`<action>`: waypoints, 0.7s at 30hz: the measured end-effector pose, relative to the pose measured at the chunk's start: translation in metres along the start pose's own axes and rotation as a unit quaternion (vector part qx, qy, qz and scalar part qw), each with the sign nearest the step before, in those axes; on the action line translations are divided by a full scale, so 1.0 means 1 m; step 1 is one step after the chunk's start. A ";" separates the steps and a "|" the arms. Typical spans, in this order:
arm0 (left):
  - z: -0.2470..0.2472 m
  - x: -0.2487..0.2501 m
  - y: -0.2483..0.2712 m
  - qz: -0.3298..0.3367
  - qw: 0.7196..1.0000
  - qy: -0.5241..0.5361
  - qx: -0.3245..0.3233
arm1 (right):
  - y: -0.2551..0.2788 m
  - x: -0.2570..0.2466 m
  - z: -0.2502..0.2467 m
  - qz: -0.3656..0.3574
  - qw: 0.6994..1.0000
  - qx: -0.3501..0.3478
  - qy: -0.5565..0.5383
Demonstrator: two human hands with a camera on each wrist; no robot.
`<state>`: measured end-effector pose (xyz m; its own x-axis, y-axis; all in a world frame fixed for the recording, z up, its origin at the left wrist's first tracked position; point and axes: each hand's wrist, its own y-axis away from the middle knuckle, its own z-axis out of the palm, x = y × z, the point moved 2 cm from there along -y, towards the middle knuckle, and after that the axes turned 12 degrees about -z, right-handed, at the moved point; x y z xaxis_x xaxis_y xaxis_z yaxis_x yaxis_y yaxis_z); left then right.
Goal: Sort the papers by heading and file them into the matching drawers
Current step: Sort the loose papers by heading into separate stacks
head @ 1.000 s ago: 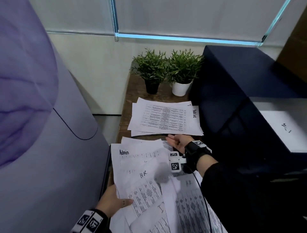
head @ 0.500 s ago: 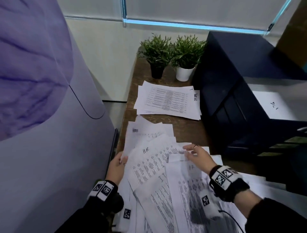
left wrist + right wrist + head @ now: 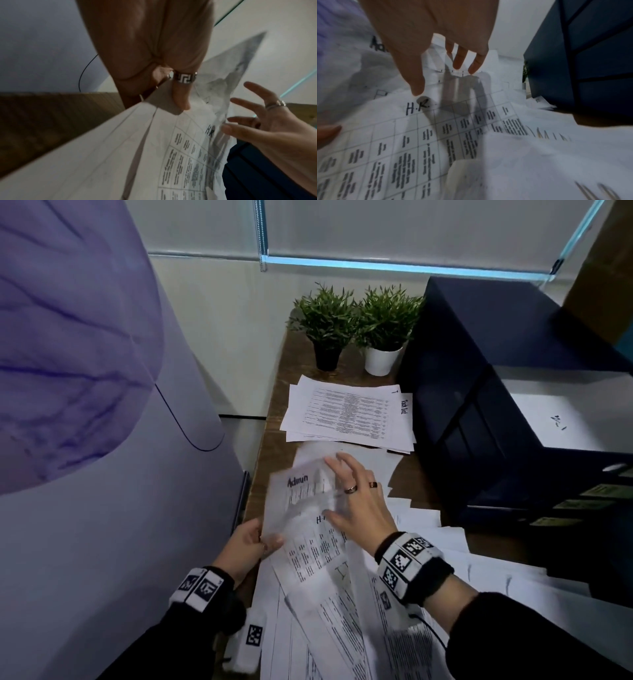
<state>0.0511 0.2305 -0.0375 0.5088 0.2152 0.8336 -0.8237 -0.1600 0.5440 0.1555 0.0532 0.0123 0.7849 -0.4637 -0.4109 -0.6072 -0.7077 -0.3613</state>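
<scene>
My left hand [image 3: 263, 542] pinches the left edge of a fanned stack of printed papers [image 3: 329, 604], with its ringed thumb [image 3: 181, 94] lying on top. The top sheets are one headed "Admin" [image 3: 298, 484] and one headed "H.R." [image 3: 418, 108]. My right hand [image 3: 346, 491] is spread open over these sheets, its fingertips at the blurred, lifted Admin sheet and its thumb near the H.R. heading. A pile headed "Task list" [image 3: 349, 416] lies farther back on the wooden desk [image 3: 274, 446]. The dark blue drawer cabinet [image 3: 479, 392] stands on the right.
One cabinet drawer [image 3: 555, 419] stands open with a white sheet inside. Labelled drawer fronts [image 3: 582, 505] show below it. Two potted plants [image 3: 356, 330] stand at the desk's back. A pale purple panel [image 3: 85, 440] fills the left. More papers [image 3: 479, 570] spread to the right.
My right hand went from beside the Task list pile down to the fanned stack, then up onto the Admin sheet, which now lifts and curls. My left hand keeps its hold.
</scene>
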 end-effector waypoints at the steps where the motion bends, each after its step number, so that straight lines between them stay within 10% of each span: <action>1: 0.000 0.000 0.000 -0.006 1.000 -0.004 -0.005 | -0.003 -0.001 0.000 -0.014 0.999 0.010 0.029; 14: -0.007 0.011 -0.004 -0.034 0.997 -0.030 -0.056 | -0.032 0.001 -0.014 -0.043 0.995 -0.015 0.085; 21: -0.002 0.013 -0.002 -0.033 0.995 -0.046 -0.081 | -0.047 0.000 -0.019 0.007 0.988 -0.145 0.042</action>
<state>0.0590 0.2358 -0.0282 0.5782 0.1307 0.8053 -0.8131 0.0114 0.5820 0.1863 0.0763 0.0451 0.7913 -0.5093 -0.3385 -0.5672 -0.8181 -0.0951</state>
